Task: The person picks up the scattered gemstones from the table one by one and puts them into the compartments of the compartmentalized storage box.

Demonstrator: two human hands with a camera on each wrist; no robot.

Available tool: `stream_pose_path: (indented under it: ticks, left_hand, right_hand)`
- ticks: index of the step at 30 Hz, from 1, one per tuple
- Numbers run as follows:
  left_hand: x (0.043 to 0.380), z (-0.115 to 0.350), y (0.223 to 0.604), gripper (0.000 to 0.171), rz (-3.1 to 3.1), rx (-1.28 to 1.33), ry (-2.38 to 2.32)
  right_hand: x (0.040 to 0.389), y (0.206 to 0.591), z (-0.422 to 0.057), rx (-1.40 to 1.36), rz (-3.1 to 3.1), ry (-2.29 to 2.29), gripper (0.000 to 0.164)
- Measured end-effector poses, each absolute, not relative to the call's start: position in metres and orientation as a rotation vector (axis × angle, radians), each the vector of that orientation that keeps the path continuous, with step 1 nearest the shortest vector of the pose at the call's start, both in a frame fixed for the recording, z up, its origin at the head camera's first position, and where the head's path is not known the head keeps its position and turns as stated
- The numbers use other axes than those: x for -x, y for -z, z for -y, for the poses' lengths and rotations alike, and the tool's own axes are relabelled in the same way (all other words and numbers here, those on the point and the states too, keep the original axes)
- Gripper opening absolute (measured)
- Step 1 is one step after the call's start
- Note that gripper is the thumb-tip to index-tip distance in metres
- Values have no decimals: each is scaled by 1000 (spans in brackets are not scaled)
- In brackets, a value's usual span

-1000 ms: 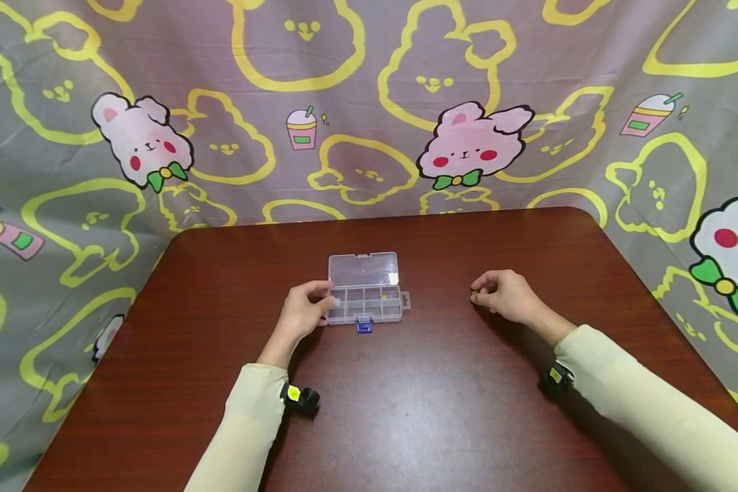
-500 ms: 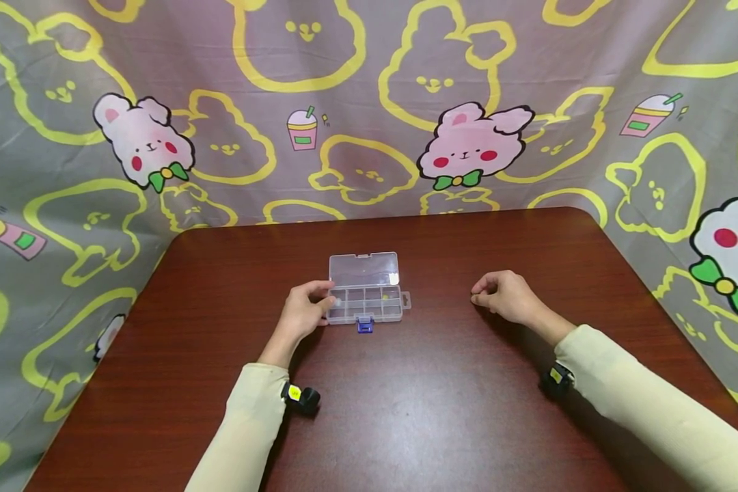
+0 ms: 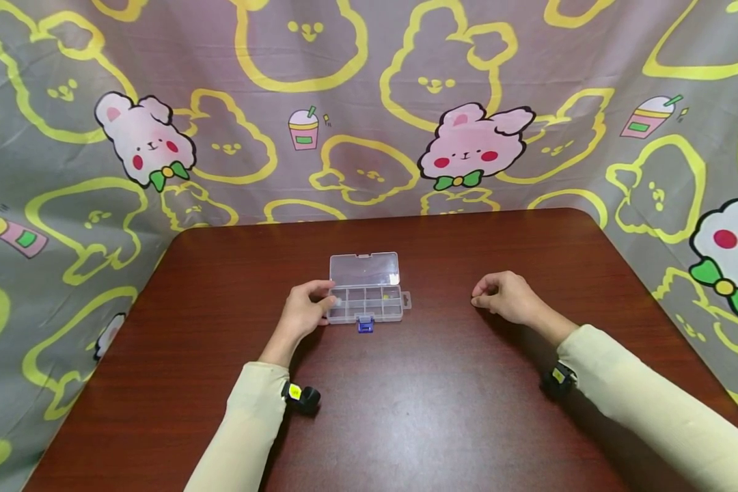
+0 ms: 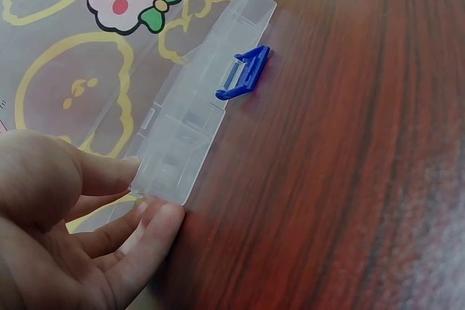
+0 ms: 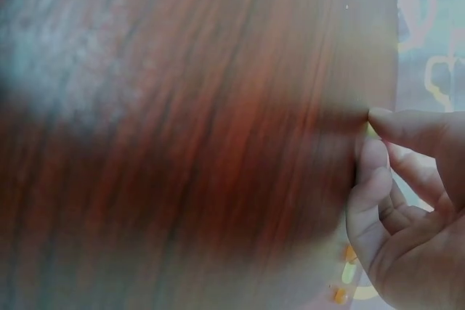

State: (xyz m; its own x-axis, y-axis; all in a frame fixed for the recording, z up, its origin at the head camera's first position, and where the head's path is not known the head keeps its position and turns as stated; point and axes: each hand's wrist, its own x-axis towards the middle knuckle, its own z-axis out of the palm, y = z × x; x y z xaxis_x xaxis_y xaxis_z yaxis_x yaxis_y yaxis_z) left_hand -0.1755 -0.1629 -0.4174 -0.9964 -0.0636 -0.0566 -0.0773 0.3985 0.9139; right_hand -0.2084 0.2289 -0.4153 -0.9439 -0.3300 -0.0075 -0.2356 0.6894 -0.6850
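A clear plastic compartment box point(image 3: 365, 311) lies on the table with its lid point(image 3: 364, 269) raised at the back and its blue latch point(image 3: 365, 325) hanging at the front. My left hand point(image 3: 304, 311) grips the box's left end, thumb on one side and fingers on the other, as the left wrist view shows. A small yellow bit point(image 3: 386, 297) sits in a right-hand compartment; something pale lies in the leftmost part. Well to the right, my right hand point(image 3: 506, 296) is low over the table, thumb and forefinger pinching a tiny yellow piece point(image 5: 372, 130), mostly hidden by the fingertips.
The dark red-brown wooden table point(image 3: 381, 410) has its far edge against a patterned curtain point(image 3: 357, 102). A clear hanging tab point(image 3: 406, 300) juts from the box's right end. Each wrist carries a small black camera.
Both hands and the box stay nearly where they were. The right fingertips have drawn slightly closer together, and less of the small piece shows between them.
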Motion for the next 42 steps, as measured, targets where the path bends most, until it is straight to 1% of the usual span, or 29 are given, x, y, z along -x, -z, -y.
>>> stream_pose_path:
  ticks: [10,18,27,42]
  left_hand:
    - [177,163,417,32,-2613,132,-1700]
    - [179,167,417,32,-2526,165,-1723]
    - [180,171,419,32,-2454,182,-1779]
    - [178,169,420,30,-2453,179,-1834]
  right_hand:
    - [205,412,-229,418,-2746,1141,6]
    - [199,413,-218,414,-2669,1238,6]
    - [192,407,-195,437,-2592,1326,8]
    - [192,401,-144,561,-2559,1370,5]
